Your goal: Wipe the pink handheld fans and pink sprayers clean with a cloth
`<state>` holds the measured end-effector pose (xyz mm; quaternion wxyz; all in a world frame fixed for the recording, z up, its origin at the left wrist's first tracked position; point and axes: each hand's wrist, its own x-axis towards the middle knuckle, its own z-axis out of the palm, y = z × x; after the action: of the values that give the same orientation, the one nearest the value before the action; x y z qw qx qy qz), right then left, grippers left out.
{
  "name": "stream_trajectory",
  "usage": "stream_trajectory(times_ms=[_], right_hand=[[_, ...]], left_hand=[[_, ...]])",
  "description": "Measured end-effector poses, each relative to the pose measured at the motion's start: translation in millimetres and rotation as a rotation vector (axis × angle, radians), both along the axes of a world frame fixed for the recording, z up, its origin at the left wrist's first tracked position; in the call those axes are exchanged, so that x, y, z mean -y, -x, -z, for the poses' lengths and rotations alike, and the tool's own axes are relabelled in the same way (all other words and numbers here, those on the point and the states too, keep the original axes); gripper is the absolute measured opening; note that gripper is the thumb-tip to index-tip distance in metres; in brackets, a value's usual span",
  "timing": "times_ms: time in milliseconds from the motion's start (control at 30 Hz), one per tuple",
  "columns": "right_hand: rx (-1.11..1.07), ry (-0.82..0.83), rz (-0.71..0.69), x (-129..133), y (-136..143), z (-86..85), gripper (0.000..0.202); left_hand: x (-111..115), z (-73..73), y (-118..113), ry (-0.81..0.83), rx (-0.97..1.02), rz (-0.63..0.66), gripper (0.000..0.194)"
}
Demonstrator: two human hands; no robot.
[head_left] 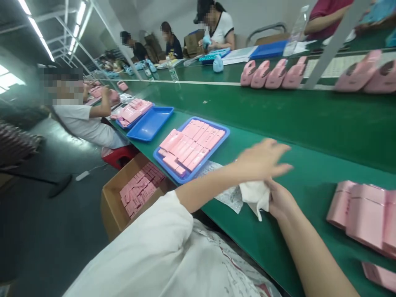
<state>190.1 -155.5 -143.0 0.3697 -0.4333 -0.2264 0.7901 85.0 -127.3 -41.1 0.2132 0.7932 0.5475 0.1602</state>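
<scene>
My left hand (262, 160) is over the green table, its fingers apart and pointing right, with nothing seen in it. Just below it, my right hand (281, 200) is closed on a white cloth (255, 196) that hangs down in folds. Part of the cloth is hidden under my left hand. Beneath the cloth a crumpled clear plastic sheet (230, 198) lies on the table. A blue tray (227, 133) filled with pink boxes (198, 138) stands to the left of my hands.
Larger pink pieces (366, 214) lie at the right. An empty blue tray (150, 123) and another loaded one are further left. A cardboard box (113, 210) of pink boxes stands below the table edge. Pink shells (275, 73) line the far ledge. Several people sit around.
</scene>
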Motion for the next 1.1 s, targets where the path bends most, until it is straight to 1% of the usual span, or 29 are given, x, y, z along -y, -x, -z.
stream_trajectory(times_ms=[33,67,100,133,200,233,300,333,400,500,567,667,733,833,900,967,1033,1100], right_hand=[[0.02,0.071,0.027,-1,0,-0.1,0.02],[0.039,0.132,0.061,-2,-1,-0.5,0.02],[0.052,0.175,0.092,-2,-2,-1.0,0.02],[0.057,0.193,0.114,-2,-2,-1.9,0.018],[0.055,0.192,0.125,-2,-2,-4.4,0.017],[0.053,0.196,0.122,-2,-2,-6.0,0.017],[0.052,0.212,0.109,-2,-1,-9.2,0.018],[0.054,0.219,0.106,-2,-1,-10.6,0.018],[0.059,0.222,0.109,-2,-1,-12.2,0.019],[0.062,0.217,0.122,-2,-2,-11.7,0.018],[0.063,0.211,0.135,-1,-2,-10.7,0.017],[0.041,0.185,0.144,-1,-1,-10.7,0.016],[0.011,0.17,0.159,-2,0,-11.6,0.016],[-0.02,0.181,0.227,-5,-1,-12.2,0.017],[-0.036,0.171,0.277,-8,-3,-11.4,0.019],[-0.059,0.137,0.32,-12,-7,-11.2,0.02],[-0.098,0.102,0.38,-16,-13,-13.8,0.022],[-0.153,0.092,0.465,-20,-19,-19.7,0.024]], left_hand=[[-1,0.3,33,-0.067,0.02,-0.144,0.041],[-1,1.2,67,-0.147,0.044,-0.339,0.034],[-1,2.8,100,-0.212,0.07,-0.563,0.027],[0,5.0,131,-0.248,0.069,-0.694,0.025],[5,11.2,184,-0.293,0.067,-0.863,0.026],[9,15.1,204,-0.309,0.068,-0.933,0.032],[16,23.9,232,-0.321,0.069,-1.024,0.044],[18,28.4,240,-0.32,0.065,-1.055,0.048],[21,36.3,247,-0.309,0.05,-1.099,0.051],[20,42.6,248,-0.301,0.015,-1.129,0.048],[21,41.7,245,-0.304,-0.009,-1.112,0.043],[25,33.6,236,-0.306,-0.037,-1.021,0.035],[28,25.6,222,-0.304,-0.045,-0.943,0.03],[33,14.4,186,-0.337,-0.048,-0.819,0.027],[37,9.4,153,-0.447,-0.032,-0.698,0.028],[40,7.0,119,-0.558,0.014,-0.553,0.029],[43,6.6,87,-0.611,0.069,-0.424,0.027],[43,7.6,61,-0.649,0.116,-0.316,0.024]])
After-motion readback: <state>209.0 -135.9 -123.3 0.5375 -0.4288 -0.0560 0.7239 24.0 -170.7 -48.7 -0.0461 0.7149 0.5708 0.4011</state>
